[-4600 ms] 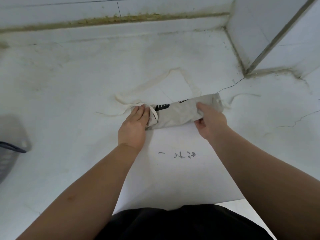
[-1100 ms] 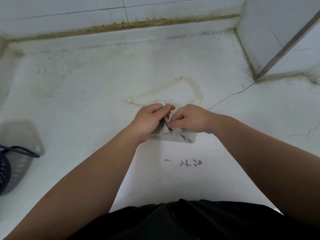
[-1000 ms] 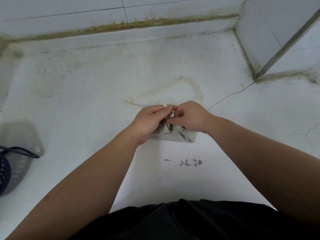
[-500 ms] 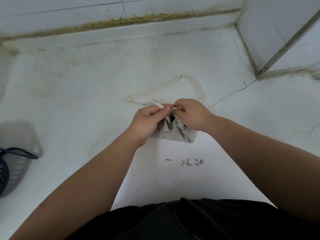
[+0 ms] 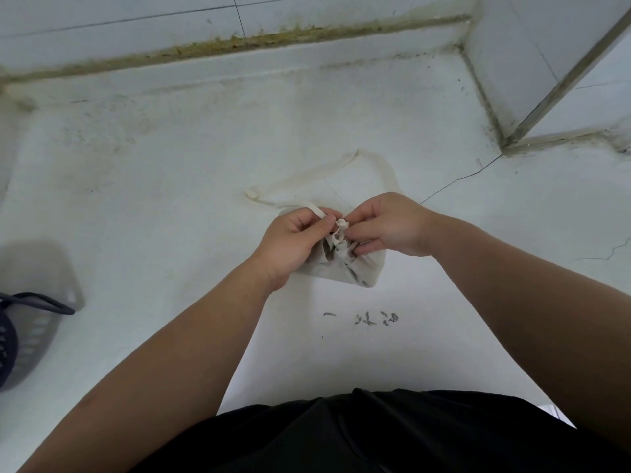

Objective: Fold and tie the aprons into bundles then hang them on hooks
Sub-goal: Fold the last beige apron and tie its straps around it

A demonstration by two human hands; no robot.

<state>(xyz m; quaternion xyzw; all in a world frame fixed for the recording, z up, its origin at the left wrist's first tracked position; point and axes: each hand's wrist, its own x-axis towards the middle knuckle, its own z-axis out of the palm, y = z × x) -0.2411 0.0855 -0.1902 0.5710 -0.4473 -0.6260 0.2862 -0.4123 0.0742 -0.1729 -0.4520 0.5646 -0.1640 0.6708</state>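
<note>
The apron [image 5: 345, 268] is already folded into a small bundle on the white surface [image 5: 164, 206], and its tie [image 5: 316, 210] is pinched at the knot by the curled fingers of the left hand [image 5: 290, 240] and the right hand [image 5: 392, 227]; no hook is seen, so the hanging is judged not yet done.

Dark handwritten marks [image 5: 362, 318] on the white surface [image 5: 341, 367] beside the apron bundle [image 5: 345, 268] are illegible.
</note>
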